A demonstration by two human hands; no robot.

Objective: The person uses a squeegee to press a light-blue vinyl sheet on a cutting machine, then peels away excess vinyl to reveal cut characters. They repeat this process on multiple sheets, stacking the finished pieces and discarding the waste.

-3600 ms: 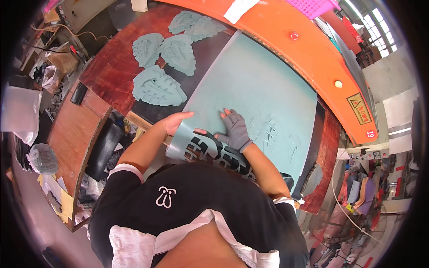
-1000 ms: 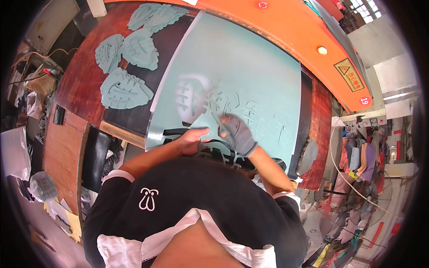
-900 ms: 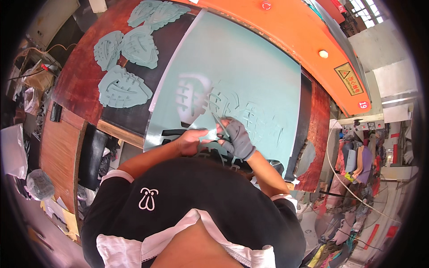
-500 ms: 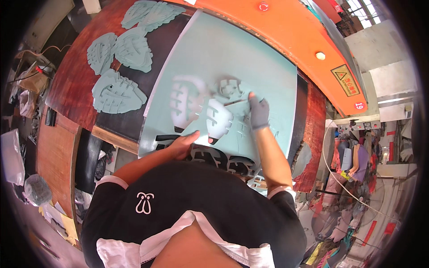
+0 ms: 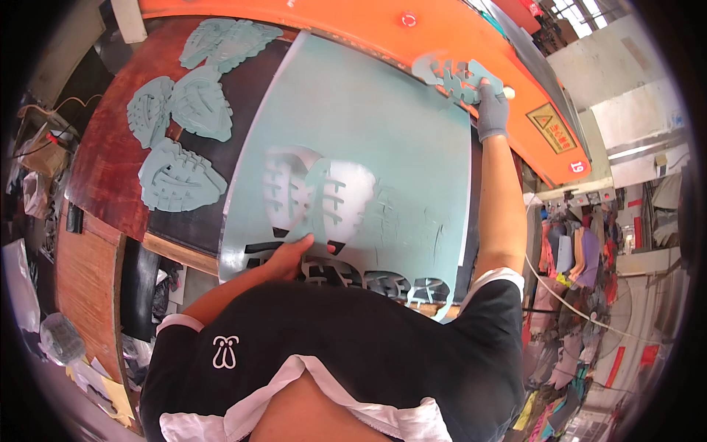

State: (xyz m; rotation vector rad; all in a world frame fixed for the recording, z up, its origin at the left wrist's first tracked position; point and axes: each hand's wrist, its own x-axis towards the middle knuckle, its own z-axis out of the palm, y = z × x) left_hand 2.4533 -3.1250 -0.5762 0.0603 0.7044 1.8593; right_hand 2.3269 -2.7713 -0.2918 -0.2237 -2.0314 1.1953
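Head view, gloved right hand (image 5: pixel 492 110) pinching teal cut-out piece (image 5: pixel 455 76) over orange machine (image 5: pixel 353 29) near yellow triangular warning label (image 5: pixel 555 127), bare left hand (image 5: pixel 289 254) flat, fingers open, on teal sheet (image 5: pixel 368 140).

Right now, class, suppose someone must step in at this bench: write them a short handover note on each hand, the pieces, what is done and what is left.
Left hand: bare, pressing the near edge of the teal sheet.
Right hand: gloved, arm stretched out, holding a cut piece over the orange machine.
Done: four cut pieces lie at the left; two cut-out holes show in the sheet.
Left: more cut outlines remain in the sheet.
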